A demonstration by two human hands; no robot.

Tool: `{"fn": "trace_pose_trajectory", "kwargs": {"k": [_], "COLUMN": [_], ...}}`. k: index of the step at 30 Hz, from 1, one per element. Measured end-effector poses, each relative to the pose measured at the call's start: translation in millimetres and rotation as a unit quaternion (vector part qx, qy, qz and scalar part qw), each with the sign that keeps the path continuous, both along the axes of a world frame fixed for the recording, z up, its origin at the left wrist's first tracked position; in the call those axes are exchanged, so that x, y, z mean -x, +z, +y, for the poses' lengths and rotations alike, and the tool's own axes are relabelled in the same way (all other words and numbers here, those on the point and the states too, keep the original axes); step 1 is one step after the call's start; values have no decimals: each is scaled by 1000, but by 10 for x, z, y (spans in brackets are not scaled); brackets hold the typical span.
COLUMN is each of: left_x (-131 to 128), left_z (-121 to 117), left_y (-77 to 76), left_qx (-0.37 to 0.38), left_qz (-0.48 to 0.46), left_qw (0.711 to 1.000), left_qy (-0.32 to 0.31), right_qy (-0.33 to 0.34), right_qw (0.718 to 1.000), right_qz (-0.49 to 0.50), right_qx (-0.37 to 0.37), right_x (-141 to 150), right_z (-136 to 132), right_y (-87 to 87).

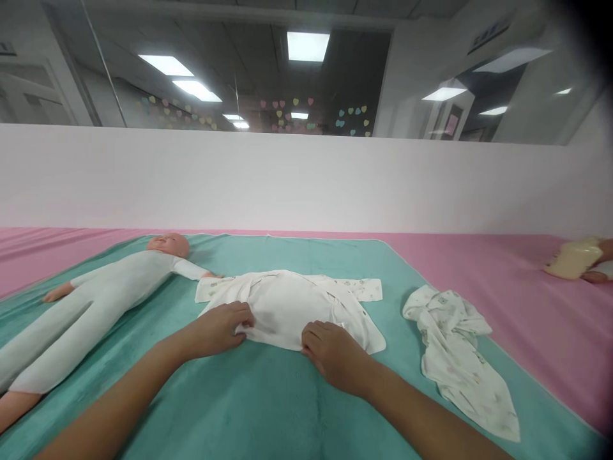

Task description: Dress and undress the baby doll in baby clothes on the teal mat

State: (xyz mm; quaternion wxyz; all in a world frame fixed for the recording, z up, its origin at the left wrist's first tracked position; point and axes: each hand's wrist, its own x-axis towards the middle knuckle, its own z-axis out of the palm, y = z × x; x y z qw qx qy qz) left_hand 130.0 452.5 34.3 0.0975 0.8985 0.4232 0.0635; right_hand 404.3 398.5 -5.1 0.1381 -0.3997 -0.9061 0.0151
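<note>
A white baby shirt (292, 303) with small printed motifs on its sleeves lies spread in front of me, sleeves out to both sides. My left hand (223, 328) pinches its near edge at the left. Further right along that same edge, my right hand (330, 351) is closed on the fabric, fingers curled. Left of the shirt a baby doll (124, 275) in a white bodysuit lies on its back; one of its hands reaches close to the shirt's left sleeve. A second, crumpled white printed garment (460, 351) rests to the right.
Everything lies on a teal towel (268, 402) over a pink sheet (541, 313). A white wall panel (287, 185) rises behind, with a window (239, 76) above it. At the far right edge is another person's hand (604, 259) by a pale yellow object (572, 259).
</note>
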Motion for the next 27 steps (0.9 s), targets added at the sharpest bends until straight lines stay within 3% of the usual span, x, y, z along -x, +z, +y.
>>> {"fn": "trace_pose_trajectory", "kwargs": {"k": [3, 7, 13, 16, 22, 25, 27], "left_x": [-43, -72, -55, -31, -76, -31, 99], "left_z": [-4, -10, -28, -80, -149, -22, 137], "left_y": [-52, -109, -54, 19, 91, 50, -21], "left_qx": [-57, -99, -146, -117, 27, 56, 9], "left_qz": [32, 63, 75, 58, -37, -146, -203], "left_qw": [998, 992, 986, 991, 999, 987, 972], "left_qy": [-7, -34, -9, -6, -26, 31, 120], "right_qy": [-59, -134, -114, -81, -33, -53, -83], "right_qw": [989, 951, 943, 944, 936, 925, 931], "right_qz": [100, 213, 219, 197, 145, 172, 195], "right_qx": [94, 179, 225, 252, 319, 336, 298], "right_x": [-54, -124, -163, -178, -263, -277, -261], "right_z": [-2, 18, 23, 7, 11, 43, 68], "right_y": [56, 103, 138, 159, 169, 161, 146]}}
